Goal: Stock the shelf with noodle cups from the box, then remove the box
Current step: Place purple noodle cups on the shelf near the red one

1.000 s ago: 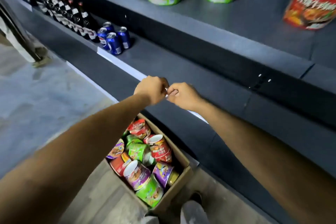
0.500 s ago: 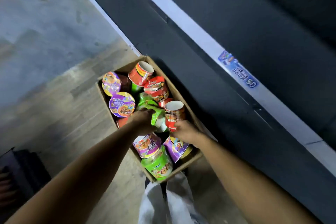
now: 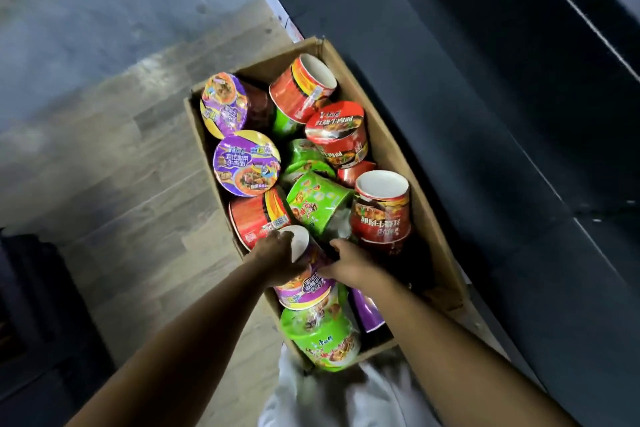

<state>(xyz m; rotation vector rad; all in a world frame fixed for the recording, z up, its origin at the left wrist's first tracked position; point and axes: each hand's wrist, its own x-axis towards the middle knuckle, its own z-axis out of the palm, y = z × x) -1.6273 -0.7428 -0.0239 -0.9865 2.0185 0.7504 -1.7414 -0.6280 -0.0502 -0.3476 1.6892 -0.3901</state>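
Observation:
An open cardboard box stands on the floor against the shelf base, holding several noodle cups in red, green and purple. Both my hands are down in its near end around one upside-down purple cup. My left hand grips the cup's left side near its white bottom. My right hand holds its right side with the fingers curled round it. A green cup lies just below them, and a red cup stands bottom-up to the right.
The dark shelf unit runs along the right of the box. Wood-pattern floor lies on the left, with a dark object at the left edge. My light trousers show at the bottom.
My hands dropped from the shelf edge into the box. They left the green and red cups and now hold the purple cup. The view has tilted down and closer to the box.

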